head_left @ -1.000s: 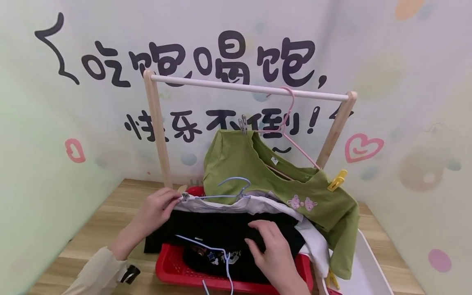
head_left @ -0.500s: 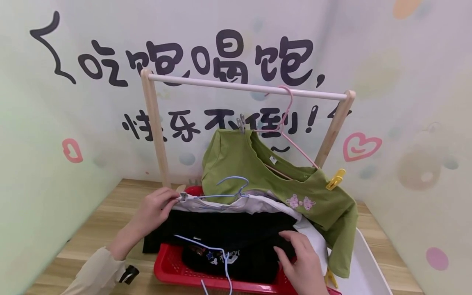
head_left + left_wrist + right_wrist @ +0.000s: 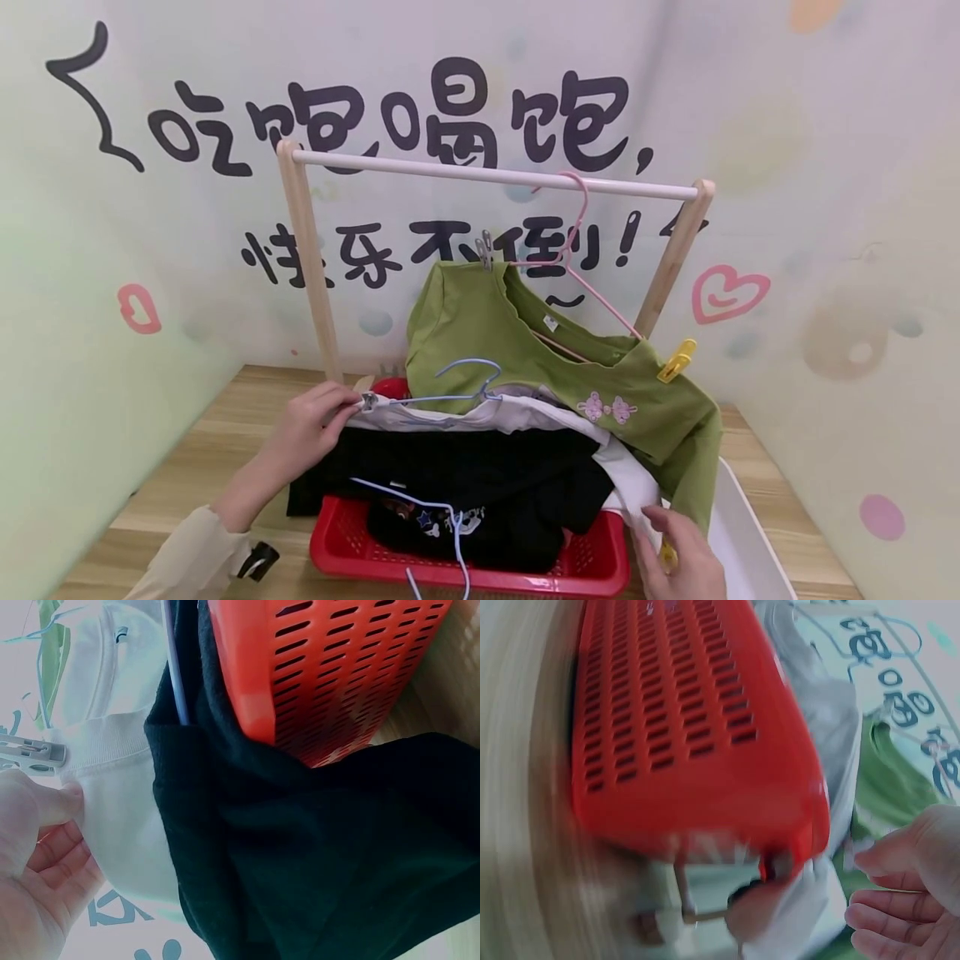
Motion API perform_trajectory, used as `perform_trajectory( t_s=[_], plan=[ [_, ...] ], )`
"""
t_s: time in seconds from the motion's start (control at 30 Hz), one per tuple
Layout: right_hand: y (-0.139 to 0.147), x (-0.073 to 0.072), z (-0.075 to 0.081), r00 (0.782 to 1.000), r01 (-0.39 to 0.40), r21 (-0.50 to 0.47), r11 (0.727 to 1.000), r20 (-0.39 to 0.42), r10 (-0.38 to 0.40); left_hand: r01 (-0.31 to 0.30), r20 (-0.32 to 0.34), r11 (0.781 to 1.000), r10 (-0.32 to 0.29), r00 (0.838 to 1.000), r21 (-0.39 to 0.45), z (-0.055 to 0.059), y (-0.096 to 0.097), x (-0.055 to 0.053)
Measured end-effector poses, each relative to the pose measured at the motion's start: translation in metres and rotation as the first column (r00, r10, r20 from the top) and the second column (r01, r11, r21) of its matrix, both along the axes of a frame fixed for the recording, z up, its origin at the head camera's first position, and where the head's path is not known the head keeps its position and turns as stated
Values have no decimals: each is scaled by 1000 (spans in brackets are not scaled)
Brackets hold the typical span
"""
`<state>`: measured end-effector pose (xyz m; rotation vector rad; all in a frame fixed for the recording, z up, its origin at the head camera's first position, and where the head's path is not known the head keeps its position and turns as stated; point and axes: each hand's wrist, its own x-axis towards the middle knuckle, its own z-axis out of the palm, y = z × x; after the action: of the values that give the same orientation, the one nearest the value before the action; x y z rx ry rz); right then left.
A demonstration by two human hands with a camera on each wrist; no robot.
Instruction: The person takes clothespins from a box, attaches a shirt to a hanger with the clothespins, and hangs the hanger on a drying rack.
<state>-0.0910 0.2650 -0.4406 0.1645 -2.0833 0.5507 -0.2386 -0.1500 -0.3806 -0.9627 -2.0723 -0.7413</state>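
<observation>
My left hand (image 3: 311, 429) pinches the shoulder edge of a white shirt (image 3: 116, 810), right beside a silver clip (image 3: 34, 752). A blue hanger (image 3: 438, 399) runs through the shirt's neck. My right hand (image 3: 686, 558) reaches down at the lower right, thumb and fingers apart, beside the white sleeve (image 3: 633, 479) and over a yellow clothespin (image 3: 667, 552). In the right wrist view its fingers (image 3: 889, 915) hold nothing. A black shirt (image 3: 480, 458) with a second blue hanger (image 3: 405, 493) lies over the red basket (image 3: 337, 533).
Behind, a green shirt (image 3: 465, 325) hangs by a pink hanger (image 3: 582, 208) from the white rail (image 3: 450, 169) of a wooden rack. Another yellow clothespin (image 3: 677, 361) grips its shoulder. A white tray (image 3: 742, 542) stands at right on the wooden table (image 3: 225, 433).
My right hand has moved right, from over the black shirt to beside the white sleeve and the lower yellow clothespin. The left hand keeps its pinch on the white shirt.
</observation>
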Motion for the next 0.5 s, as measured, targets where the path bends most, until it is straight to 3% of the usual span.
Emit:
perform_trajectory(
  t_s=[0.2,0.33,0.37,0.43,0.5],
  plan=[
    [22,4,-17,1000,5,-21,1000,-1,-5,-15,18,1000,15,1000,-8,0,-2,2],
    [33,5,-26,989,46,-6,999,143,-45,-16,17,1000,16,1000,-16,0,-4,2],
    [35,5,-28,978,60,2,998,200,-59,-17,17,1000,18,1000,-18,0,-4,3],
    [38,5,-30,937,82,23,996,339,-85,-18,14,1000,18,1000,-21,0,-5,3],
    [42,3,-29,861,99,20,995,500,-95,-18,16,1000,18,1000,-24,0,-6,3]
  ],
)
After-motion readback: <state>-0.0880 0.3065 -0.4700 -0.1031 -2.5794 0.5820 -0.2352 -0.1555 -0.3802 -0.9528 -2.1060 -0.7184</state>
